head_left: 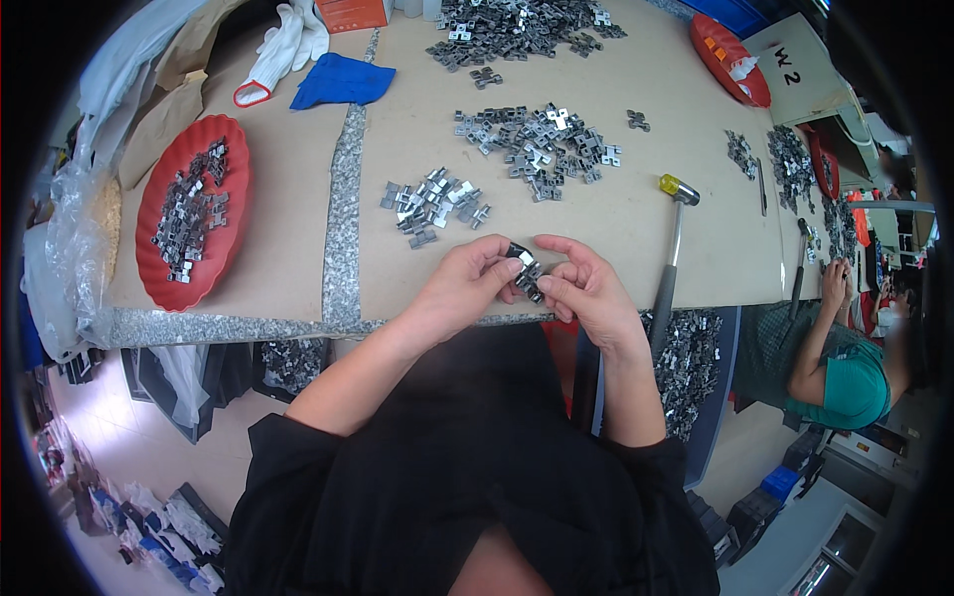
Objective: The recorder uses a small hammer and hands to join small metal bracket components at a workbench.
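Both hands meet at the near table edge, pinching one small metal clip between them. The left hand closes thumb and forefinger narrowly on its top, at about 11 o'clock of the part; the right hand grips its lower end from 4 o'clock, the other fingers curled loosely. Holding it from two sides, off the table, likely lets the pieces be lined up and pressed together.

At 12 o'clock of the hands, just beyond them, lies a small heap of like clips, within easy reach, probably the working stock. Farther at 12 to 1 o'clock sits a bigger heap, and a third heap near the far edge. At 2 o'clock a hammer with a yellow-tipped head lies handle toward the person, ready to grab. At 9 o'clock a red tray holds clips, set apart from the loose ones, perhaps finished. White gloves and a blue cloth lie unused at 11 o'clock. At 3 o'clock a co-worker works at the same table.
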Motion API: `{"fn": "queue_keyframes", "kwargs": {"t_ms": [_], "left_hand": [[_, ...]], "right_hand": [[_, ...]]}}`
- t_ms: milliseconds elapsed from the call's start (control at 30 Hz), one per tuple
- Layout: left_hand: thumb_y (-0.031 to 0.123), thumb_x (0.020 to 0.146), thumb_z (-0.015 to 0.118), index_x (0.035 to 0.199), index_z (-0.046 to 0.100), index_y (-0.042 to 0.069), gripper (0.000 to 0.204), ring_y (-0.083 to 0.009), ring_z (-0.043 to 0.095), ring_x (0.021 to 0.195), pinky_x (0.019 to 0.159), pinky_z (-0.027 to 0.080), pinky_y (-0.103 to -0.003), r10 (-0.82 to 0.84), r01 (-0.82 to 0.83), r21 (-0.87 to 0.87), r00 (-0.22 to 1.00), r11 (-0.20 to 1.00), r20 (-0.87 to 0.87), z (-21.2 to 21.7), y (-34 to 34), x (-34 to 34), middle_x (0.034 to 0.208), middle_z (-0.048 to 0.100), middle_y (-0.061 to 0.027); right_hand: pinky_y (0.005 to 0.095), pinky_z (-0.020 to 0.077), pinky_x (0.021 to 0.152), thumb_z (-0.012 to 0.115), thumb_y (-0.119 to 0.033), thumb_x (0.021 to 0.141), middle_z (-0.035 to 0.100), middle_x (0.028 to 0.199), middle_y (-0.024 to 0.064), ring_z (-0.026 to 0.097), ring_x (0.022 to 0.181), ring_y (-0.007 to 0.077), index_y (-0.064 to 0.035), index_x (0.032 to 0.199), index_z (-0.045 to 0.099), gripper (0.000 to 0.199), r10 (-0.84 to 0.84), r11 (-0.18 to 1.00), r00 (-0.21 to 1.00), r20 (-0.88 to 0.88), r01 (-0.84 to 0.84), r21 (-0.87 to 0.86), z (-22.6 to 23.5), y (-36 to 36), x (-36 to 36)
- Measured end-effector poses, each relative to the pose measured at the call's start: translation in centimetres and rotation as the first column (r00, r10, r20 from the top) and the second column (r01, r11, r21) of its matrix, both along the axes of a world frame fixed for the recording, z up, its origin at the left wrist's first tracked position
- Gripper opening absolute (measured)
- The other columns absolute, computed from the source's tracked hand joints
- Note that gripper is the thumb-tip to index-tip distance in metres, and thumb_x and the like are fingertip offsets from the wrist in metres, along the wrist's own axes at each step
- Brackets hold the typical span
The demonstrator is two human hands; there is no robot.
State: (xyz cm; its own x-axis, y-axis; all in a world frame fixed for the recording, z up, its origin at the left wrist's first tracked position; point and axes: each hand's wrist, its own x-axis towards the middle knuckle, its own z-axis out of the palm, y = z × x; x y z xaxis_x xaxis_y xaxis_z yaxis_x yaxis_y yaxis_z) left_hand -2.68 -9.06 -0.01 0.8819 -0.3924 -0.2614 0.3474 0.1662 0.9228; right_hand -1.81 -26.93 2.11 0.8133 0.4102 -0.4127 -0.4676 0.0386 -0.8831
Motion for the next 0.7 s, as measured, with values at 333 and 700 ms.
{"fn": "queue_keyframes", "kwargs": {"t_ms": [333,700], "left_hand": [[0.011,0.088,0.046,0.084,0.050,0.001,0.012,-0.0070,0.051,0.065,0.063,0.043,-0.021,-0.005,0.004,-0.021,1.000,1.000,-0.023,-0.11,0.00,0.18,0.075,0.055,-0.0035],[0.014,0.089,0.046,0.087,0.052,0.000,0.015,-0.0073,0.053,0.066,0.062,0.044,-0.021,-0.001,-0.005,-0.061,0.996,0.998,-0.094,0.12,0.22,0.36,0.075,0.056,-0.0041]], "right_hand": [[0.0144,0.0292,0.038,0.057,-0.004,0.076,0.050,0.056,0.0003,0.040,0.042,0.0023,0.0012,0.103,0.050,0.028,0.004,1.000,0.999,-0.045,-0.003,0.001,-0.48,0.26,0.30],[0.0134,0.0303,0.037,0.056,-0.007,0.079,0.052,0.058,0.0009,0.041,0.041,0.0019,0.0026,0.098,0.051,0.022,-0.047,0.999,0.997,-0.062,0.048,0.020,-0.34,0.34,-0.07]]}}
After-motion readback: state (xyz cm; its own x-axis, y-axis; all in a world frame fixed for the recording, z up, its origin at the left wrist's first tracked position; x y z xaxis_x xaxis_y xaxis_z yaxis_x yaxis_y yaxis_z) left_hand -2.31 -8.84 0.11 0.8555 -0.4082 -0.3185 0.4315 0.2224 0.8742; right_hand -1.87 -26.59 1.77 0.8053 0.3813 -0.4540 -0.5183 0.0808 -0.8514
